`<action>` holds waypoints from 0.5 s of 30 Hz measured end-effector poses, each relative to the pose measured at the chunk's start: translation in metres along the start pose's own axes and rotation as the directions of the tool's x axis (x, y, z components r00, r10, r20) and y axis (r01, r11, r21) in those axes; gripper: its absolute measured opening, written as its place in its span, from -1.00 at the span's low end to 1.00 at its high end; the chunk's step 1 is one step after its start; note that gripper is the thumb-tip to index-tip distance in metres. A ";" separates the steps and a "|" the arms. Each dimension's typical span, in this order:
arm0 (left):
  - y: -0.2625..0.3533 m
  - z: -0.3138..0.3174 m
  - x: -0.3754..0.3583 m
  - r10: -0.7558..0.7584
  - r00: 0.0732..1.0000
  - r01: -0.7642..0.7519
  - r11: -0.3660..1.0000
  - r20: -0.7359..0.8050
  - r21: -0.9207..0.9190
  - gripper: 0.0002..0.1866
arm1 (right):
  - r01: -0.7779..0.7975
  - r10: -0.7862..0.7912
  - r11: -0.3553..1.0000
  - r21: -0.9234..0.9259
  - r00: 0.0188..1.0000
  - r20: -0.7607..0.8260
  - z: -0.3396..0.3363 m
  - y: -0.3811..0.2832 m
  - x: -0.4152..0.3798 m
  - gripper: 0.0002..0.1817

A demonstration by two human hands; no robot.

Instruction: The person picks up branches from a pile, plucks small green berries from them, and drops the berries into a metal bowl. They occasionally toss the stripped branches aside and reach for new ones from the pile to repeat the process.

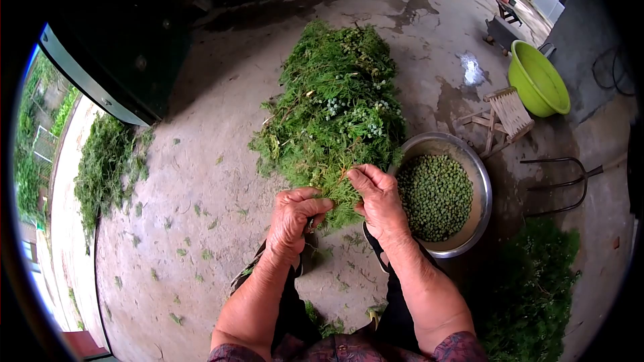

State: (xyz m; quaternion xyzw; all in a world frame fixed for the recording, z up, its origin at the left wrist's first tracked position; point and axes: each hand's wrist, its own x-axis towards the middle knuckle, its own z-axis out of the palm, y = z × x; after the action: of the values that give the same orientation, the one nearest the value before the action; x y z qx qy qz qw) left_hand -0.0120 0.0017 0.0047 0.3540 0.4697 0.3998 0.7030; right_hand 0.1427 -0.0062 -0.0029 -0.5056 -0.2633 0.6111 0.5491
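Observation:
A long heap of green leafy sprigs (335,94), with pale bluish berries among the leaves, lies on the floor in front of me. At its near end my left hand (295,218) is closed, thumb against the curled fingers. My right hand (379,198) pinches a thin green sprig (345,194) between thumb and forefinger. The sprig hangs between the two hands, over the edge of the heap. What the left fingers hold is mostly hidden. Just right of my right hand stands a metal basin (486,208) with many small round green berries (436,198) inside.
A small wooden folding stool (510,114) and a lime-green tub (540,80) stand at the right. A metal fork (583,174) lies near the basin. More greenery lies in a dark pile (530,288) at lower right and another pile (107,167) by the doorway.

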 end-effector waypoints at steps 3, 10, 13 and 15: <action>0.001 -0.004 -0.004 0.003 1.000 -0.003 0.999 -0.005 -0.047 -0.85 | 0.172 -0.189 0.977 -0.126 0.971 -0.143 -0.005 0.007 0.009 -0.81; 0.001 -0.016 0.000 -0.008 1.000 0.010 0.974 0.011 -0.227 -0.77 | -0.097 0.056 0.886 0.454 0.993 0.104 -0.032 -0.013 0.013 -0.88; 0.004 -0.014 0.002 -0.019 0.999 0.027 0.959 0.028 -0.281 -0.75 | -0.178 0.072 0.881 0.437 0.966 0.248 -0.024 -0.007 0.010 -0.88; 0.004 -0.013 0.003 -0.029 0.999 0.040 0.957 0.040 -0.288 -0.75 | -0.230 0.108 0.882 0.411 0.948 0.299 -0.020 -0.003 0.008 -0.84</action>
State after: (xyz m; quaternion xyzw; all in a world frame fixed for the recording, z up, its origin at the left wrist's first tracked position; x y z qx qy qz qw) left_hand -0.0242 0.0078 0.0034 0.2467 0.3999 0.4453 0.7622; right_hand 0.1628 -0.0030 -0.0097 -0.3023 -0.1443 0.7631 0.5527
